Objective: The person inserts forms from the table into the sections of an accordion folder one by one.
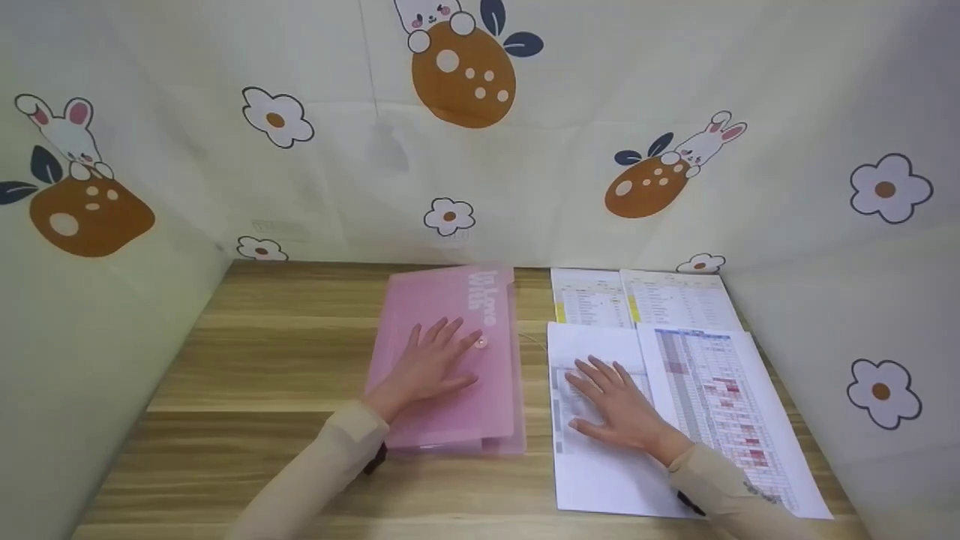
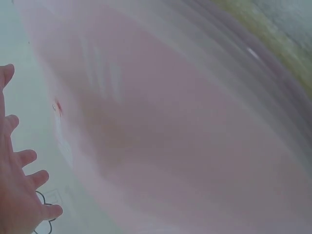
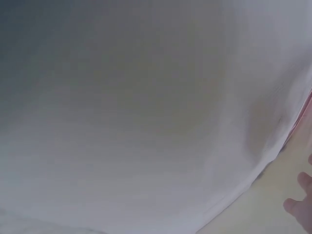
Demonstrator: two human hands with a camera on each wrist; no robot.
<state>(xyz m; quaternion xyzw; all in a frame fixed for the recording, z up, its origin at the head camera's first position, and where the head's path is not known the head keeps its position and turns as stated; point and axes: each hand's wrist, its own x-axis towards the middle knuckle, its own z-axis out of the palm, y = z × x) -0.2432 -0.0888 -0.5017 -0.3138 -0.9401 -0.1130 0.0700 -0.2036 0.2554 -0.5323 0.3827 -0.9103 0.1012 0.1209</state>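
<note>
A pink translucent folder (image 1: 450,420) with white lettering and a round button lies on the wooden table. My left hand (image 1: 433,366) rests over it, fingers spread, holding nothing. To the right, my right hand (image 1: 619,409) lies with spread fingers on a white printed sheet (image 1: 600,480). Beside that sheet is another printed page (image 1: 720,397) with a table and red cells. In the left wrist view the folder (image 2: 161,112) fills most of the frame, with the left hand (image 2: 19,180) at the left edge. The right wrist view shows white paper (image 3: 136,122) and some fingertips (image 3: 300,202).
Two more printed sheets, one at the back (image 1: 592,300) and another beside it (image 1: 675,300), lie behind the front pages. A patterned curtain (image 1: 337,180) stands behind and on both sides of the wooden table (image 1: 247,375).
</note>
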